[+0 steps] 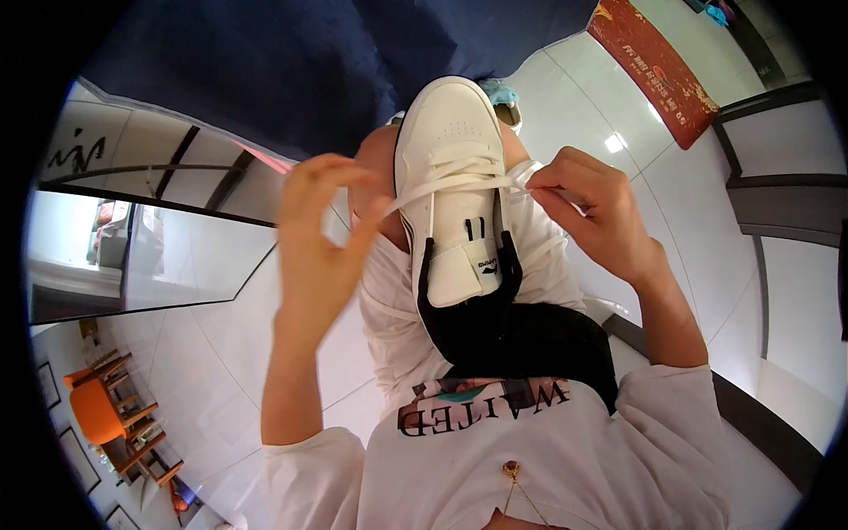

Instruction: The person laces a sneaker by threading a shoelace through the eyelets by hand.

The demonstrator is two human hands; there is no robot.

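Observation:
A white sneaker (450, 132) with a black heel lining rests on my lap, its toe pointing away from me. White shoelaces (459, 183) cross its upper, and one length stretches sideways over the tongue (455, 274). On the right, my right hand (592, 208) pinches a shoelace between thumb and forefinger beside the eyelets. My left hand (318, 234), blurred by motion, is at the shoe's left side with thumb and forefinger curved around the other lace end. Part of that lace is hidden by the fingers.
Dark blue cloth (265, 62) hangs just beyond the shoe. A red mat (654, 71) lies on the tiled floor at the upper right. To the left are a glossy dark-edged panel (177, 252) and an orange chair (95, 411).

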